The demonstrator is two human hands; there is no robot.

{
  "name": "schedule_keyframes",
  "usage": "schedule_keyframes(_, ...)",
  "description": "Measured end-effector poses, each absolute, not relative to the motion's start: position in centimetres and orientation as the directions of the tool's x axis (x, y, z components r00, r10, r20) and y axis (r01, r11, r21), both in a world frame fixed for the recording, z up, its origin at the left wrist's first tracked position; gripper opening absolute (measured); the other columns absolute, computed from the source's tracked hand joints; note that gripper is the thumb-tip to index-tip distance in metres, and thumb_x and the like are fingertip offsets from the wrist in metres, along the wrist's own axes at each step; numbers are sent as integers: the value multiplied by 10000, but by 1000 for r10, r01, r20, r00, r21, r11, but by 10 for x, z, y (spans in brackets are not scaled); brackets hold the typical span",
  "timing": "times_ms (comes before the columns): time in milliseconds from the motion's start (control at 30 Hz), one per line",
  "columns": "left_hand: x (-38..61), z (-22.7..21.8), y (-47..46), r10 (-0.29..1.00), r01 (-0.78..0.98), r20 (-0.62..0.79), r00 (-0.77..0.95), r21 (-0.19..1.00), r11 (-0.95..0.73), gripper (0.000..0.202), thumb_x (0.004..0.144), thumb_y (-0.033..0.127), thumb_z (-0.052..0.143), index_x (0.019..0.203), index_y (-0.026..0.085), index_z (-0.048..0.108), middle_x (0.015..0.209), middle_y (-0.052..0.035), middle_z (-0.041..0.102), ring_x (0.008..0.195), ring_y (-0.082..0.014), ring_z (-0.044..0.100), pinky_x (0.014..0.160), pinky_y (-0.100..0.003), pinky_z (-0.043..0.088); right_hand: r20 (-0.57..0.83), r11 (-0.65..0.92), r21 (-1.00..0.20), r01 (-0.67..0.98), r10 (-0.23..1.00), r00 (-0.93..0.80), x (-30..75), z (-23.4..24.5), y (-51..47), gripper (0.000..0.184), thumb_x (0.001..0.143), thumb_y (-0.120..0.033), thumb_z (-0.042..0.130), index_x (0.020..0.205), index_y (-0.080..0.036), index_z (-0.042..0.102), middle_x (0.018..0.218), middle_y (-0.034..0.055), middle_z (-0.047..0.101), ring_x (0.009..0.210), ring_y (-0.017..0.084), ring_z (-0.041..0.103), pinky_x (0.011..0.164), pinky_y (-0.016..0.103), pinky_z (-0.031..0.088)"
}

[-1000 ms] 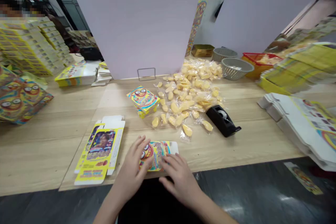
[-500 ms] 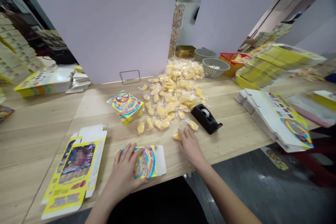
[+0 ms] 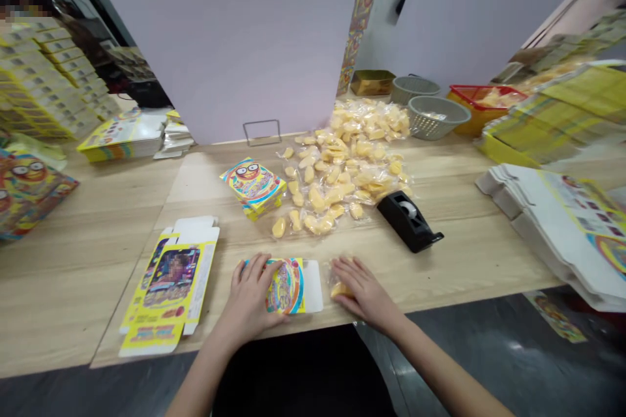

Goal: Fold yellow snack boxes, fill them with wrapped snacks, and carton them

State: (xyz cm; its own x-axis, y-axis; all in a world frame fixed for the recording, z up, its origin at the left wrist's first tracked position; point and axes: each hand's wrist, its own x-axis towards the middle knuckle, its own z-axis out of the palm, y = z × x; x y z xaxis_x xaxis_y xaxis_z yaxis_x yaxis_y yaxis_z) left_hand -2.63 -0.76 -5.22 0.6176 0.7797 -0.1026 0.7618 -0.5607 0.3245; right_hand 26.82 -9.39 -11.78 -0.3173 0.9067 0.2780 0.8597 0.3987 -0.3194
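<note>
My left hand (image 3: 252, 296) lies flat, fingers spread, on a small colourful carton (image 3: 288, 285) at the near edge of the wooden table (image 3: 88, 254). The carton's white end flap points right. My right hand (image 3: 362, 290) rests just right of it, fingers curled over a yellow wrapped sweet (image 3: 338, 288) that it covers in part. A heap of yellow wrapped sweets (image 3: 342, 176) lies farther back. A black tape dispenser (image 3: 408, 221) sits right of the heap.
A flat unfolded carton (image 3: 169, 283) lies left of my hands. A folded colourful box (image 3: 253, 186) sits mid-table. Stacks of flat cartons (image 3: 562, 221) are at right, grey baskets (image 3: 433, 116) and a red basket (image 3: 482, 101) behind. A lilac partition (image 3: 235, 39) stands at the back.
My right hand left the carton, reached out to the loose sweets by the heap and came back toward the carton with one under its fingers. The left hand stayed on the carton.
</note>
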Motion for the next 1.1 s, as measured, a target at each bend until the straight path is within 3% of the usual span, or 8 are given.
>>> schedule_keyframes(200, -25, -50, -9, 786, 760, -96, 611, 347, -549, 934, 530, 453, 816, 1355, 272, 416, 1452, -125, 406, 1376, -335, 320, 1136, -546, 147, 316, 559, -369, 742, 827, -465, 212, -103, -68, 348, 906, -217, 518, 1250, -170, 544, 1359, 113, 561, 1353, 226, 409, 1117, 468, 337)
schedule_keyframes(400, -26, -51, -10, 792, 751, -59, 607, 369, -548, 919, 540, 456, 809, 1349, 276, 414, 1448, -126, 404, 1377, -337, 316, 1134, -546, 145, 221, 123, -675, 728, 975, 40, 204, -88, -70, 455, 786, -342, 628, 1199, -155, 586, 1249, 185, 586, 1180, 342, 537, 997, 569, 419)
schedule_keyframes(533, -25, -50, -11, 797, 761, -76, 600, 363, -538, 927, 521, 449, 820, 1341, 274, 426, 1441, -131, 413, 1379, -335, 314, 1133, -544, 141, -384, -400, -913, 80, 909, 164, 208, -77, -76, 354, 842, -338, 507, 1132, -165, 611, 1027, 125, 686, 876, 239, 688, 833, 451, 559)
schedule_keyframes(667, -25, -49, -11, 797, 764, -77, 598, 354, -539, 921, 523, 429, 820, 1343, 273, 429, 1446, -130, 412, 1384, -331, 312, 1135, -542, 143, -451, -492, -797, -351, 871, -195, 187, -68, -62, 358, 810, -288, 573, 1145, -168, 612, 1079, 108, 702, 985, 210, 685, 958, 411, 502)
schedule_keyframes(833, -27, -52, -8, 800, 767, -71, 596, 347, -540, 920, 529, 434, 821, 1350, 284, 435, 1457, -128, 410, 1387, -337, 315, 1137, -550, 158, -253, -217, -960, 177, 944, -213, 189, -71, -39, 311, 887, -277, 436, 1064, -170, 669, 849, 71, 731, 875, 216, 702, 812, 408, 559)
schedule_keyframes(933, -29, -52, -8, 792, 768, -108, 601, 351, -535, 972, 508, 505, 827, 1365, 280, 430, 1485, -143, 379, 1403, -363, 282, 1135, -578, 158, -142, -124, -898, 423, 990, -11, 219, -76, -19, 349, 866, -175, 413, 1108, -192, 663, 1075, 111, 707, 1135, 270, 593, 990, 509, 433)
schedule_keyframes(1033, -30, -45, -8, 783, 763, -131, 609, 367, -532, 969, 535, 599, 788, 1369, 254, 434, 1533, -174, 285, 1424, -402, 211, 1119, -624, 165, 70, 33, -706, 708, 997, 24, 248, -82, 1, 499, 815, -120, 486, 1300, -216, 552, 1414, 96, 505, 1387, 301, 316, 1134, 552, 184)
schedule_keyframes(1100, -26, -39, -6, 788, 750, -75, 610, 374, -545, 737, 686, 563, 706, 1316, 248, 490, 1551, -157, 252, 1437, -389, 177, 1116, -629, 180, 186, 130, -447, 885, 981, -50, 260, -89, 6, 470, 826, -160, 528, 1293, -200, 558, 1385, 98, 535, 1351, 315, 362, 1126, 542, 205)
